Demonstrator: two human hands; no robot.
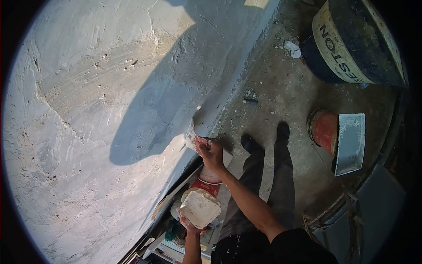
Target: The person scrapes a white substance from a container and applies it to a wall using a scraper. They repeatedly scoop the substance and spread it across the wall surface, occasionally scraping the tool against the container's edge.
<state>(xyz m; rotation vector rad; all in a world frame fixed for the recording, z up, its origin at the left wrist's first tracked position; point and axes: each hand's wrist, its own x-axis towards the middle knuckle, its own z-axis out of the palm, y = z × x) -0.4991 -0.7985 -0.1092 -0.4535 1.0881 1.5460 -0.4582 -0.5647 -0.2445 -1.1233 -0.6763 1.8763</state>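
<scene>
A plaster-coated blade (pixel 190 135) is against the lower edge of the pale wall (pixel 88 110), and my right hand (pixel 211 154) is closed round its handle. Nearer to my body, my left hand (pixel 189 223) grips a square board (pixel 201 208) from beneath. White plaster covers the board's top. The fingers under the board are partly hidden. Rough patches, cracks and fresh-looking smears mark the wall.
A red bucket (pixel 210 187) stands below the wall beside the board. On the floor (pixel 272 101) are a large dark drum (pixel 347 44) and another red bucket (pixel 325 130) with a whitish tray (pixel 351 144). A frame (pixel 351 211) stands at the lower right.
</scene>
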